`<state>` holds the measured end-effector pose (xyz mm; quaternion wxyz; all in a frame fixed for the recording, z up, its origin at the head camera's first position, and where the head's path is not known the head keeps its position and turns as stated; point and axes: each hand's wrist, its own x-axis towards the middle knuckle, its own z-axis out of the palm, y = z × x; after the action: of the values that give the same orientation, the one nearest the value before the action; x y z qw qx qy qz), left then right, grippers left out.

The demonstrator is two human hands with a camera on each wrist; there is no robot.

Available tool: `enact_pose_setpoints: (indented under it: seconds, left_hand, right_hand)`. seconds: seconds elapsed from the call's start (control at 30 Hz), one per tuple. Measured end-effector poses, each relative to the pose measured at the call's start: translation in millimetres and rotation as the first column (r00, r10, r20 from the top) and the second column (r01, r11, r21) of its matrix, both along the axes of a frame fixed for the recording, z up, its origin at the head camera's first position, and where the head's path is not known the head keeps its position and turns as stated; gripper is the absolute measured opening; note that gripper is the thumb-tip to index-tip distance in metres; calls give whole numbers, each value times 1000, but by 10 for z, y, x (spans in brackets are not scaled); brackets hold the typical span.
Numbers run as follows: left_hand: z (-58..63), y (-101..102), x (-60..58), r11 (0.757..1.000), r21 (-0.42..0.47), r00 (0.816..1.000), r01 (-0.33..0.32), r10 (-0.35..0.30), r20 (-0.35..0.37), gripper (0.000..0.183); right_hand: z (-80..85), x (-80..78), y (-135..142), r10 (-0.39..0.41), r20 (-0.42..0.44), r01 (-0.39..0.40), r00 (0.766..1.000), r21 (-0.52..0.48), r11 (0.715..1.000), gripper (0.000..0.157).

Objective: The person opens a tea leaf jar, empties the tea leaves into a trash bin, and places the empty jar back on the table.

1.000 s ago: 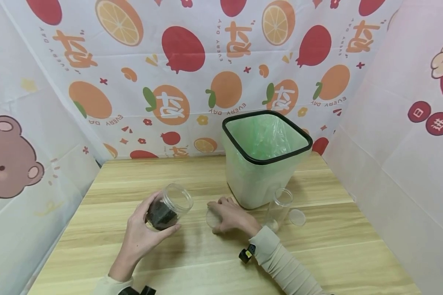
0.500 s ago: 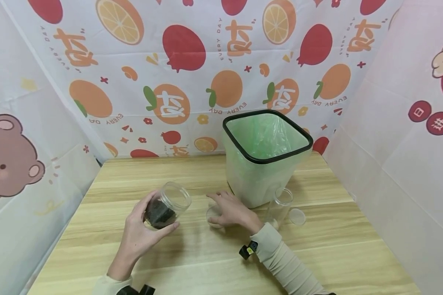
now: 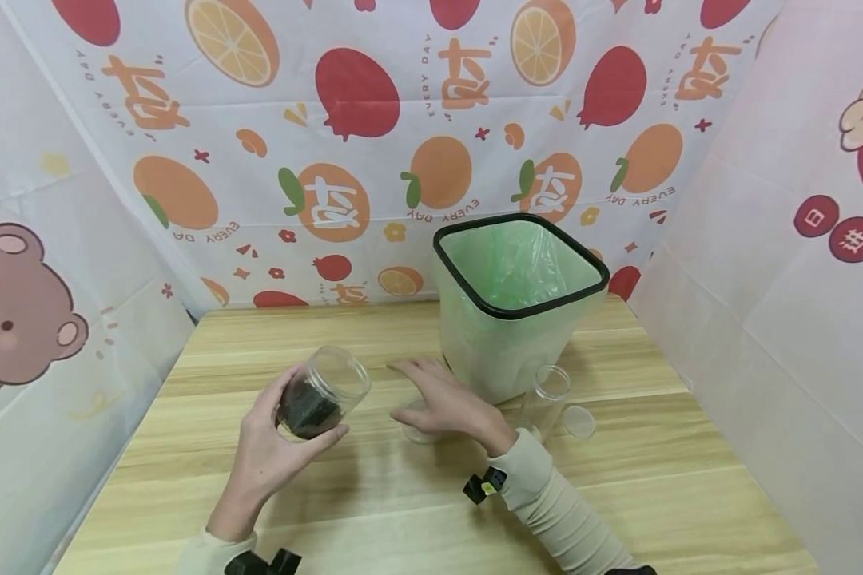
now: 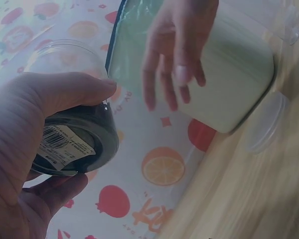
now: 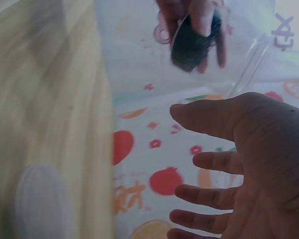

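Note:
In the head view my left hand point(image 3: 266, 451) grips a clear jar point(image 3: 340, 374), thumb on one side and fingers on the other. Dark, dry-looking contents point(image 3: 309, 409) lie in its lower part, and the mouth tilts up to the right, uncovered. A barcode label point(image 4: 65, 145) shows on the jar's base in the left wrist view. My right hand point(image 3: 451, 406) is held above the table with fingers spread and nothing in them. Below it a round translucent lid point(image 3: 420, 436) lies on the table, partly hidden by the hand; the right wrist view shows this lid point(image 5: 42, 204) too.
A bin point(image 3: 499, 351) with a black rim and green liner stands at the back right of the wooden table point(image 3: 374, 519). In front of it are a tall clear jar point(image 3: 542, 403) and a small lid point(image 3: 578, 422). Printed cloth point(image 3: 259, 192) hangs behind.
My right hand has let go of the lid, opened its fingers and risen from it, leaving it on the table. The left hand has lifted the jar slightly.

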<state>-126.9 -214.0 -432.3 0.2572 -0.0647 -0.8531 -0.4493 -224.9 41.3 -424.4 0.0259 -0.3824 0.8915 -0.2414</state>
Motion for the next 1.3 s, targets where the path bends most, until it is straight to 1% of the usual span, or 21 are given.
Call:
enact_pose_setpoints:
  seconds: [0.1,0.2,0.33,0.47,0.57,0.73,0.87,1.1,1.2,1.3]
  left_hand:
    - [48,11,-11,1000,16,1000,-4,4,-1,107]
    - [95,33,-14,999,34,1000,-16,15,14,109]
    - [149,68,-16,998,56,999,-32,30,28,106]
    - [210,103,-33,997,67,999,-30,28,22,105]
    - [249,130,-50,997,75,1000,-19,18,13,104]
    - [314,173,-90,997,83,1000,4,-3,-17,101]
    - [374,210,-132,997,73,999,29,-27,-30,100]
    - [457,279,-249,995,54,992,83,-78,-95,99]
    - [479,308,-288,993,65,990,103,-96,-106,99]
    - [492,340,-315,992,68,990,107,-100,-103,99]
  right_hand:
    - [140,43,2,16,-24,-17,1000,-33,999,69]
    - [279,96,11,22,-51,-26,998,-68,997,67]
    - [437,162,22,27,-87,-36,996,-98,995,66]
    - [572,226,45,26,-114,-40,993,-120,992,65]
    - [653,263,76,28,-156,-51,987,-144,988,64]
    - [777,302,129,32,-250,-81,968,-190,978,64]
    - [879,323,180,30,-298,-102,954,-230,968,63]
    - [1030,314,301,6,-358,-124,934,-310,943,61]
    - [1073,308,365,-7,-365,-133,931,-359,924,58]
    - [1111,303,427,-20,-370,-136,929,-392,910,56]
